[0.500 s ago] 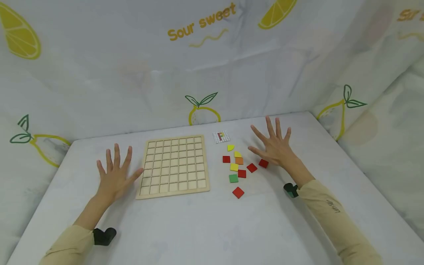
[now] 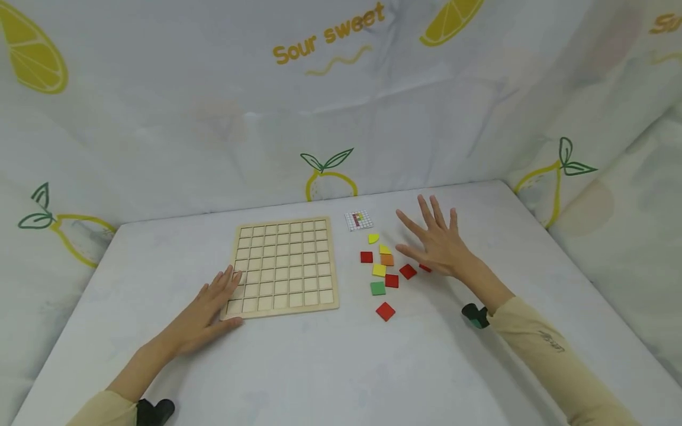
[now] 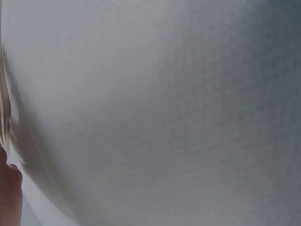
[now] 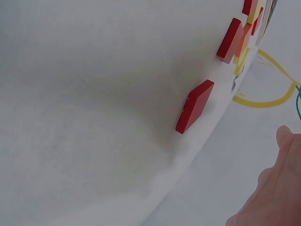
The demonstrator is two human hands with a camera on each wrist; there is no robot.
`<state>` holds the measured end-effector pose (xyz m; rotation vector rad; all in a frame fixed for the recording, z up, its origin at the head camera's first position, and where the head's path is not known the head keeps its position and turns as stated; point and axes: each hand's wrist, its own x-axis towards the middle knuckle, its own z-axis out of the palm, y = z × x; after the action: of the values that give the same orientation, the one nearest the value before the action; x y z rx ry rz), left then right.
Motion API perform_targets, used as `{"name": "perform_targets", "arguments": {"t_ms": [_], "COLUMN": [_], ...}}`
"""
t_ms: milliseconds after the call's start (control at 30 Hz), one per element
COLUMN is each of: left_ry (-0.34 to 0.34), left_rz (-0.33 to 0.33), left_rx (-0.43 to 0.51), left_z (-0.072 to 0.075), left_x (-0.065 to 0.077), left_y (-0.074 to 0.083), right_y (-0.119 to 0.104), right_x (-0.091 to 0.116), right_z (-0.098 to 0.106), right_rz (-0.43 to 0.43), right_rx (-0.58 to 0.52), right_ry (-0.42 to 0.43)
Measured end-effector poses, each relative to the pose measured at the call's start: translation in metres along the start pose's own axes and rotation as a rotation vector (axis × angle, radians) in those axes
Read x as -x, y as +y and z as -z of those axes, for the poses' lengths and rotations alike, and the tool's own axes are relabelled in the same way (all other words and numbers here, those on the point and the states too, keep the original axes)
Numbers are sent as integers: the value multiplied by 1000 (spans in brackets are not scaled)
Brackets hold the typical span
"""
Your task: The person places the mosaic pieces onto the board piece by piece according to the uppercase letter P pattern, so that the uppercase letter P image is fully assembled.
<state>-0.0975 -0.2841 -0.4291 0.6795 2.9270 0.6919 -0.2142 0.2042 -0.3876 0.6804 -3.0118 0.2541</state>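
Note:
My left hand [image 2: 205, 316] lies at the lower left corner of a wooden grid board [image 2: 282, 260], its fingers straight over the left edge and the thumb along the front corner. The left wrist view catches only a bit of that hand [image 3: 9, 188] beside the board's edge [image 3: 4, 103]. On the right, my right hand [image 2: 439, 248] hovers with spread fingers and nothing in it. Below its palm lies a red square tile [image 2: 425, 268], partly covered in the head view; the right wrist view shows this red tile [image 4: 195, 106] flat on the white cloth.
Between board and right hand lie several loose tiles: red [image 2: 386, 311], green [image 2: 378, 288], a yellow square [image 2: 379, 270], orange [image 2: 387, 260] and a yellow quarter-round [image 2: 373, 238]. Behind them is a small card with a coloured grid pattern [image 2: 359, 220]. A lemon-print curtain [image 2: 213, 118] backs the table.
My left hand has come down and turned rightward, from raised with spread fingers beside the board to its lower left corner. The right hand has dropped slightly and shifted a little left, still spread.

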Motion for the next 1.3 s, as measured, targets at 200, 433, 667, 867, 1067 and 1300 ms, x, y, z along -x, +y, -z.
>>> {"name": "perform_targets", "arguments": {"t_ms": [200,433,667,867,1067,1300], "left_ry": [-27,16,83,94,92,90], "left_rz": [18,17,-54,-68,-73,-55], "left_rx": [47,44,3,1,2,13], "left_z": [5,11,16,16,16,16], "left_x": [-2,-4,-8,-10,-11,-8], "left_y": [2,-1,-5,-9,-9,-11], "right_y": [-6,-17,-37,-49,-55,-58], "right_x": [-1,-22,-42,-58,-67,-68], "right_z": [2,-3,-13,-21,-26,-24], "right_rz": [22,-16,-265,-399,-372,-361], "right_rx": [-132,-320,-500,-509,-495,-482], "right_ry": [-55,-97,-24,-48,-55,-76]}}
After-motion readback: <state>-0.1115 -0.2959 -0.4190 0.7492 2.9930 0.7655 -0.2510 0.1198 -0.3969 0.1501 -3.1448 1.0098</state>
